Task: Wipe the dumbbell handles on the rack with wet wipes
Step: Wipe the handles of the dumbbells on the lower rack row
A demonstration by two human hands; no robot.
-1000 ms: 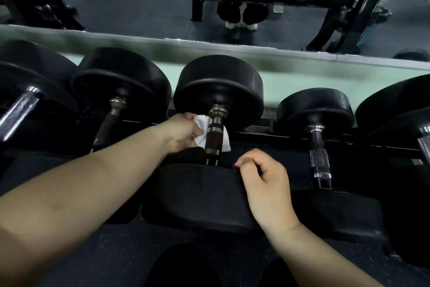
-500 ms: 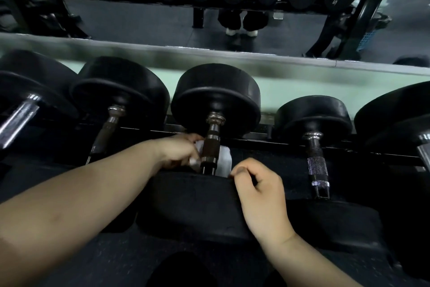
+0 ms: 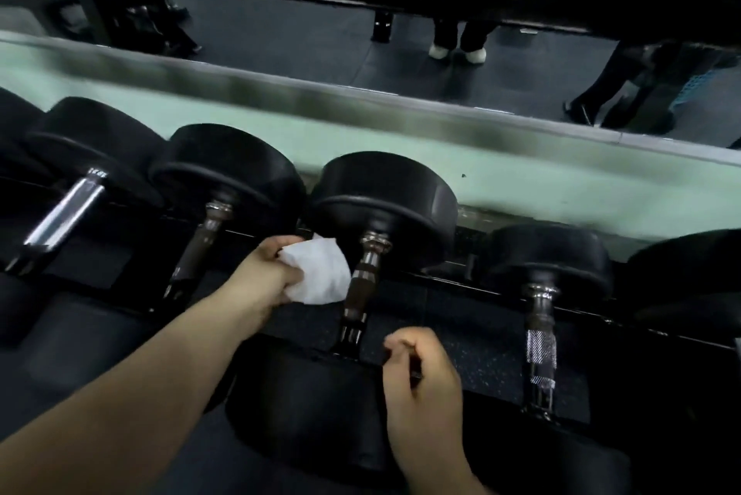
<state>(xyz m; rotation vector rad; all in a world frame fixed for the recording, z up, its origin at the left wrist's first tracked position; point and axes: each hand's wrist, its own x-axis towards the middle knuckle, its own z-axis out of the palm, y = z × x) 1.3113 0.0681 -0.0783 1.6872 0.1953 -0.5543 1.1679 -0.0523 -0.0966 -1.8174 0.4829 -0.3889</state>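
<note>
My left hand (image 3: pixel 266 272) grips a crumpled white wet wipe (image 3: pixel 320 274), held just left of the middle dumbbell's dark handle (image 3: pixel 361 286). The wipe's right edge lies against or very near that handle. My right hand (image 3: pixel 421 378) rests with curled fingers on the front black head (image 3: pixel 304 410) of the same dumbbell and holds nothing. Another dark handle (image 3: pixel 200 246) runs to the left, a bright chrome handle (image 3: pixel 64 213) lies further left, and a knurled handle (image 3: pixel 541 338) stands to the right.
Several black dumbbells lie side by side on the rack. Behind them runs a pale green ledge (image 3: pixel 481 173) under a mirror (image 3: pixel 320 37) that reflects dark floor, a rack and a person's legs in white shoes (image 3: pixel 457 51).
My left hand has drawn the wipe off the middle handle and lifted it to the handle's left. The view has tilted and swung to the left. My right hand stays on the front head.
</note>
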